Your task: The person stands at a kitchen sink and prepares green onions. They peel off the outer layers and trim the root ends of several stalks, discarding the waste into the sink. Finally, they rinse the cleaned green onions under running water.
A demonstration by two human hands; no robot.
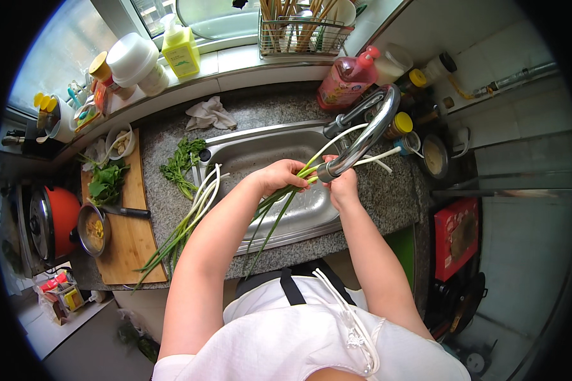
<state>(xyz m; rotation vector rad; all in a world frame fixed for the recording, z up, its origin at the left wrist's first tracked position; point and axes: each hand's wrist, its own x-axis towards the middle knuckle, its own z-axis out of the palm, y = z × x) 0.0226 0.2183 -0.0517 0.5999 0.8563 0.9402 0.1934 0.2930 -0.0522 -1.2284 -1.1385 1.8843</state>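
My left hand (282,177) grips a bunch of green onions (275,194) above the stainless steel sink (262,138). Their white ends point right, past the chrome faucet (379,126), and the green leaves hang over the sink's front rim. Partly behind the faucet's spout, my right hand (342,187) is at the stalks near their white part; its fingertips are hidden, so its hold cannot be made out. More green onions (198,209) lie across the sink's left edge and the counter. Beside them rests a bunch of leafy herbs (180,164).
At left, a wooden cutting board (131,247) bears a knife (131,211), leafy greens (107,181), a bowl of garlic (120,141) and a small metal pan (94,230). A white cloth (211,114) lies behind the sink. A pink soap bottle (345,83) and jars stand at back right.
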